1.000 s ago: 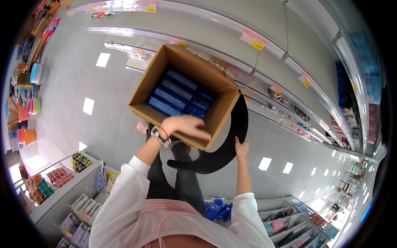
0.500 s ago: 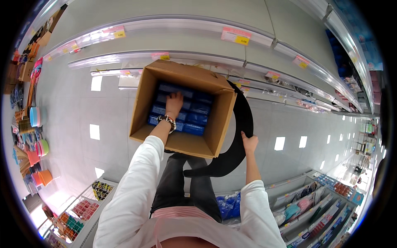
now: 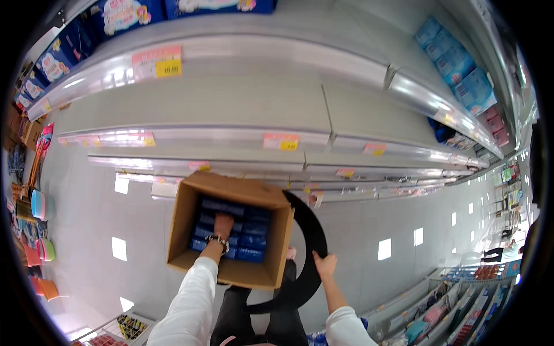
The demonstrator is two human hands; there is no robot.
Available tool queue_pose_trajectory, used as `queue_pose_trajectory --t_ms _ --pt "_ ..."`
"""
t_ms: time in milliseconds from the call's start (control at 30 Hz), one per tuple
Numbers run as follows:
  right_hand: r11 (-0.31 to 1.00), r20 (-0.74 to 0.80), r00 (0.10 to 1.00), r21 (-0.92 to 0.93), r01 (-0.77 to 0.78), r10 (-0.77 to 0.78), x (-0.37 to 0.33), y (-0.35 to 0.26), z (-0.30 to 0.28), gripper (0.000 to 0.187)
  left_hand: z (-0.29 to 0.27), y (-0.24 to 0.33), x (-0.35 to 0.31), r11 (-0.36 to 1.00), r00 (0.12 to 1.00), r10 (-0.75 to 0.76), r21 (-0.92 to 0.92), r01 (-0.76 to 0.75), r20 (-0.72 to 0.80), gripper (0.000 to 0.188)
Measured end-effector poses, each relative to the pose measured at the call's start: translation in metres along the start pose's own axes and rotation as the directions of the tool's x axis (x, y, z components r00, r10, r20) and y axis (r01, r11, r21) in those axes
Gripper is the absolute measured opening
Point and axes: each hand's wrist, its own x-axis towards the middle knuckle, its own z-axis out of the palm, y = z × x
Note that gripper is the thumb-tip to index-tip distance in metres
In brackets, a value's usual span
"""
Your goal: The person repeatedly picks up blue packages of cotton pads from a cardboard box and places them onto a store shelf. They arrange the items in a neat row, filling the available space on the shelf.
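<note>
A brown cardboard box (image 3: pixel 231 181) with its top open is in front of my legs, filled with rows of blue plastic-wrapped packs (image 3: pixel 251 241). My left hand (image 3: pixel 224 223) reaches down into it, its fingers curled at one of the packs and their tips hidden. A bracelet circles that wrist. A flat black curved band (image 3: pixel 311 230) arcs round the right side of the box and over my legs. My right hand (image 3: pixel 325 265) is closed on the band's outer edge. What the band belongs to is hidden by the box.
Bare shelf boards (image 3: pixel 231 104) with price tags rise ahead. Dark blue packages (image 3: pixel 124 17) stand on the upper left shelf and light blue packs (image 3: pixel 456 66) at the far right. Colourful buckets (image 3: pixel 43 249) line the left side. A low goods rack (image 3: pixel 444 311) is behind my right arm.
The view has tilted up, so more upper shelf shows, and the box, band and hands sit lower in the picture. My left hand is still among the packs, my right on the band.
</note>
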Motion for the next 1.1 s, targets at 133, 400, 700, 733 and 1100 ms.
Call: queue_pose_trajectory --t_ms 133,400,700,733,1100 --pt "0.999 0.023 1.000 0.040 0.017 -0.018 0.004 0.005 0.003 0.052 -0.019 -0.013 -0.003 0.998 0.999 0.036 -0.061 -0.035 0.004 0.016" --pt "0.999 0.084 0.995 0.027 0.047 -0.049 0.008 0.019 0.014 0.046 -0.172 -0.047 -0.015 0.962 0.995 0.072 -0.267 -0.051 0.069 0.024" --pt "0.989 0.988 0.155 -0.016 0.147 -0.007 0.088 0.015 -0.069 0.065 -0.367 -0.027 -0.139 0.386 1.000 0.001 -0.922 -0.022 -0.024 0.065" --pt "0.947 0.998 0.048 -0.044 0.317 0.030 0.096 -0.016 -0.096 0.065 -0.366 -0.022 -0.141 0.218 0.999 0.006 -0.975 -0.042 -0.042 0.061" --pt "0.534 0.499 0.202 0.726 0.434 -0.843 0.037 -0.270 -0.289 0.067 -0.427 0.047 -0.087 -0.600 0.942 0.293 -0.799 0.047 -0.165 0.053"
